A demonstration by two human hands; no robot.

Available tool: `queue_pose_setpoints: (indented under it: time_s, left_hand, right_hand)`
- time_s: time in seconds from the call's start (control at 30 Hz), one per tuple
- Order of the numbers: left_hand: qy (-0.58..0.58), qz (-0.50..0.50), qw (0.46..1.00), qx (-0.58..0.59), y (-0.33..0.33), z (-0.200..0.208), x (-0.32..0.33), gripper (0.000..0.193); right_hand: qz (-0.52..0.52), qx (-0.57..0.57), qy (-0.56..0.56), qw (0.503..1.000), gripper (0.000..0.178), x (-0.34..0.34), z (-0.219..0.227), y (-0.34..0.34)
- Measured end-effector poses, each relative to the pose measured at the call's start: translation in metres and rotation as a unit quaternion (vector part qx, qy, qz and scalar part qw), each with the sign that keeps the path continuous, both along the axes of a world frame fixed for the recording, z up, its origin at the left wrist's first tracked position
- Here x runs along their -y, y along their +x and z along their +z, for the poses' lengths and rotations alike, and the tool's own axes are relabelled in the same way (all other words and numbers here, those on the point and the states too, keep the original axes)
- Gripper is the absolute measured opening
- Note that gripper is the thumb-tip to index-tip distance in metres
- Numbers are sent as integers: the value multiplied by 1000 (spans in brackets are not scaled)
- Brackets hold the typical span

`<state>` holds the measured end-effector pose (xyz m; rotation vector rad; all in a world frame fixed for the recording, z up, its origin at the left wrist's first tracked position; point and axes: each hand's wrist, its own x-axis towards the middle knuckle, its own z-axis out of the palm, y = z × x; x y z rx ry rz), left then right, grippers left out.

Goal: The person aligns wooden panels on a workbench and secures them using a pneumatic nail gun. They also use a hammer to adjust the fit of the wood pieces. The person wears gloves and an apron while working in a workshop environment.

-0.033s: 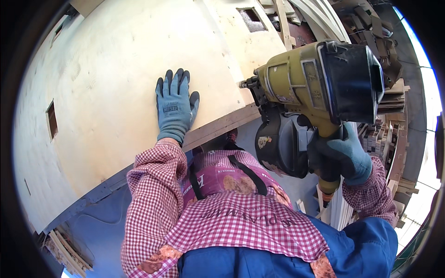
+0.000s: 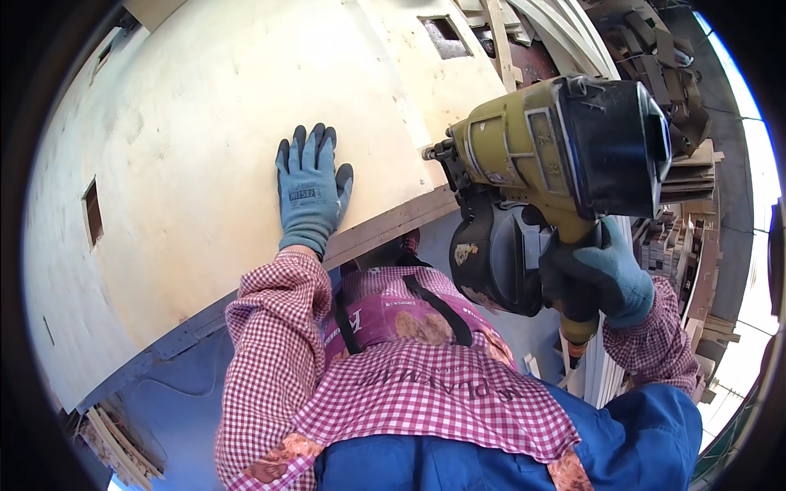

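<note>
My left hand (image 2: pixel 309 190), in a blue-grey glove with dark fingertips, lies flat on a large pale plywood panel (image 2: pixel 213 172) near its front edge. Its fingers point away from me, slightly apart. In my right hand (image 2: pixel 606 274), gloved alike, is the handle of an olive-yellow coil nail gun (image 2: pixel 516 147) with a black end cap and a round dark magazine (image 2: pixel 499 262). The gun lies sideways, its nose pointing left over the panel's right front edge. Whether the nose tip touches the wood I cannot tell.
Rectangular cutouts (image 2: pixel 92 213) pierce the panel, one (image 2: pixel 444 37) at its far right. A wooden edge strip (image 2: pixel 393 225) runs along the front. Stacked boards (image 2: pixel 692 184) and scrap wood stand at the right. More wood strips (image 2: pixel 119 442) lie at the lower left, near a thin cable (image 2: pixel 176 393).
The nail gun and my right hand have shifted very slightly left, the gun's black end dipping a little. My left hand stays in place on the panel.
</note>
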<state>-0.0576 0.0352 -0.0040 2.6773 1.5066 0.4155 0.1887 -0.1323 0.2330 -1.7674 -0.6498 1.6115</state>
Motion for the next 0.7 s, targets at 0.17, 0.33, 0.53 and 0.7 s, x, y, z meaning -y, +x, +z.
queue_pose_setpoints:
  time_s: [0.17,0.33,0.53,0.7]
  left_hand:
    - [-2,0,1000,2,-2,4,3,58]
    - [-9,0,1000,18,-3,4,2,58]
    - [-4,-6,999,32,-2,3,3,58]
    - [-8,0,999,31,-3,2,1,59]
  right_hand:
    - [2,-9,-8,1000,36,-8,-3,-5]
    - [32,59,4,998,35,-20,-8,-4]
    - [21,59,24,998,39,-25,6,-7]
    - [8,19,49,999,37,-44,12,-3]
